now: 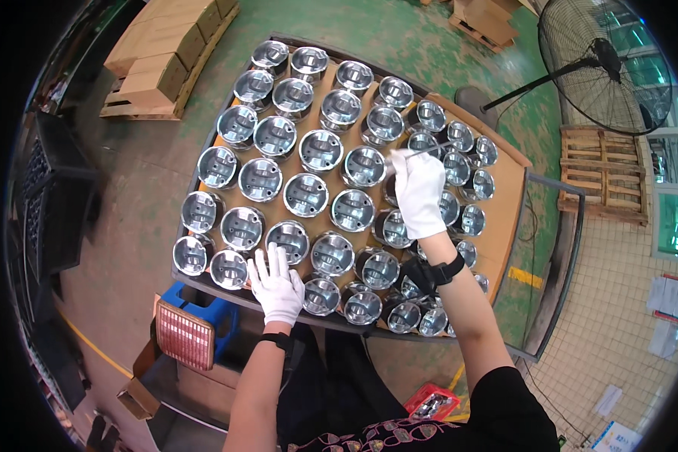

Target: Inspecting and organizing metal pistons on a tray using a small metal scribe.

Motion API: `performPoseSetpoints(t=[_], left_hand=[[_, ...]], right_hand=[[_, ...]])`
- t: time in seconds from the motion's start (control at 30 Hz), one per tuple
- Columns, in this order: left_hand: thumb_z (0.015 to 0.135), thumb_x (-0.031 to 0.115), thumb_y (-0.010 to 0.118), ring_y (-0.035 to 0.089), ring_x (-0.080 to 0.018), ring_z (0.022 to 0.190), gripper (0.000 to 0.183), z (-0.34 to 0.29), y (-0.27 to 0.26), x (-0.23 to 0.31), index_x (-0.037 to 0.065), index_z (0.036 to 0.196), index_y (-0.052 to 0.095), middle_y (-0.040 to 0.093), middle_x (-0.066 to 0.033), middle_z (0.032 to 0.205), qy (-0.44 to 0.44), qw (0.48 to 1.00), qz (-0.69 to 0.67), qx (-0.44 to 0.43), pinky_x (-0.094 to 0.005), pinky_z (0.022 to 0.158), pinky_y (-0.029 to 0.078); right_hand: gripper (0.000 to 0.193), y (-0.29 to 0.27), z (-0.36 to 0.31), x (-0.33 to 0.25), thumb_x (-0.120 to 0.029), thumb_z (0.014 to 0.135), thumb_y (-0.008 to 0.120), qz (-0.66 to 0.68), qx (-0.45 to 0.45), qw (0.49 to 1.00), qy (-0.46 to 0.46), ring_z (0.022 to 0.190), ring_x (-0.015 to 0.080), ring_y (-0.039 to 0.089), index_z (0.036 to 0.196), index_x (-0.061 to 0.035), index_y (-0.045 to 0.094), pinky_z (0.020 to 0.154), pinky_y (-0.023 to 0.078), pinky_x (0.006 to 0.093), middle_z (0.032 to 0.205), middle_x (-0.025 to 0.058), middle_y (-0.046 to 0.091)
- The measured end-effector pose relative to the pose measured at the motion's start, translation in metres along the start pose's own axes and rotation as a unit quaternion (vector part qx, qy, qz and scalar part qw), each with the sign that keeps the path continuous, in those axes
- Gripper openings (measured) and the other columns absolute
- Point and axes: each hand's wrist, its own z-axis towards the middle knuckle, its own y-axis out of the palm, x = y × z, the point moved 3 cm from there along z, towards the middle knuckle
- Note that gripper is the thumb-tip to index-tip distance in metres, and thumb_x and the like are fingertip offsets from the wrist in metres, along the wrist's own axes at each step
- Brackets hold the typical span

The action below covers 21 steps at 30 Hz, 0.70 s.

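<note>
Rows of shiny metal pistons [306,194] with hollow undersides facing up stand on a cardboard sheet [508,200] on a cart. White-gloved, my left hand [277,288] lies with fingers spread at the near edge, its fingertips against a piston [288,241]. My right hand [418,194], also gloved, is raised over the right-hand rows. Its fingers are closed on a thin metal rod [429,150] that points right across the pistons. The hand hides some pistons beneath it, and the rod's exact kind is unclear.
A cart handle [569,248] juts out on the right. Beyond stand a black fan [599,60] and a wooden pallet [603,169]. Stacked cartons [154,79] sit far left. Nearby are a blue stool [222,313] and a red tray [433,401] of small parts.
</note>
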Motion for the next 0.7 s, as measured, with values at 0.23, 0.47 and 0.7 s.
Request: performPoseSetpoints(t=[0.23, 0.47, 0.7], left_hand=[[0.098, 0.028, 0.047, 0.031, -0.0416, 0.154, 0.063, -0.001, 0.006, 0.000, -0.002, 0.153, 0.046, 0.040, -0.0176, 0.165, 0.007, 1.000, 0.012, 0.010, -0.0552, 0.130, 0.011], [0.098, 0.030, 0.047, 0.031, -0.0416, 0.153, 0.061, 0.002, 0.003, 0.007, 0.002, 0.152, 0.051, 0.041, -0.0159, 0.165, 0.011, 1.000, 0.024, 0.016, -0.0563, 0.129, 0.013], [0.097, 0.029, 0.049, 0.032, -0.0399, 0.153, 0.063, 0.001, -0.002, 0.002, 0.001, 0.153, 0.049, 0.041, -0.0168, 0.164, 0.004, 1.000, -0.008, 0.015, -0.0550, 0.129, 0.013]], right_hand=[[0.038, 0.050, 0.012, -0.002, -0.037, 0.105, 0.056, -0.032, -0.095, 0.995, 0.024, 0.075, 0.0265, 0.071, 0.082, -0.0147, 0.076, 0.073, 0.052, 0.0425, 0.073, 0.0080, 0.072], [0.040, 0.075, 0.014, 0.014, -0.039, 0.108, 0.051, -0.148, -0.157, 0.976, -0.018, 0.076, 0.0231, 0.072, 0.088, -0.0147, 0.075, 0.072, 0.053, 0.0407, 0.077, 0.0053, 0.074], [0.022, -0.026, -0.029, 0.003, -0.013, 0.104, 0.057, 0.073, -0.006, 0.997, -0.032, 0.074, 0.0233, 0.074, 0.096, -0.0015, 0.074, 0.074, 0.057, 0.0349, 0.083, 0.0092, 0.077]])
